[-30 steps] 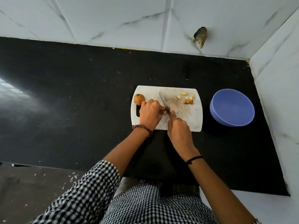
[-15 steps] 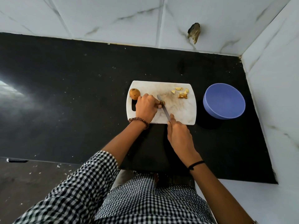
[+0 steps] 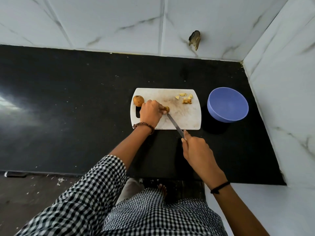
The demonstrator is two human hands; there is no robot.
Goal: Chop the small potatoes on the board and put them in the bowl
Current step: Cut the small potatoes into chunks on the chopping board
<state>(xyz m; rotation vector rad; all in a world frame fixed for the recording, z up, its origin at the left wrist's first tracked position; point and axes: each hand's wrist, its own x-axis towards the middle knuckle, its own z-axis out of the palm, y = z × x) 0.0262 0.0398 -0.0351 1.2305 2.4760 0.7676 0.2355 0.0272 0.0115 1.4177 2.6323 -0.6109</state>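
Note:
A white cutting board (image 3: 187,116) lies on the black counter. My left hand (image 3: 150,112) pinches a small potato piece (image 3: 167,109) against the board. My right hand (image 3: 196,150) grips the handle of a knife (image 3: 174,123), held off the board's near edge; the blade tip points at the potato piece. A whole small potato (image 3: 138,100) sits at the board's left edge. Several chopped pieces (image 3: 185,98) lie at the far right corner. A blue bowl (image 3: 227,104) stands right of the board and looks empty.
The black counter (image 3: 68,108) stretches wide to the left. White marble-patterned tile walls close the back and the right side (image 3: 281,91). The counter's near edge runs just in front of my body.
My right hand has pulled the knife back toward me, off the board, so the blade tip now lies by the potato piece. The left hand stays on the piece.

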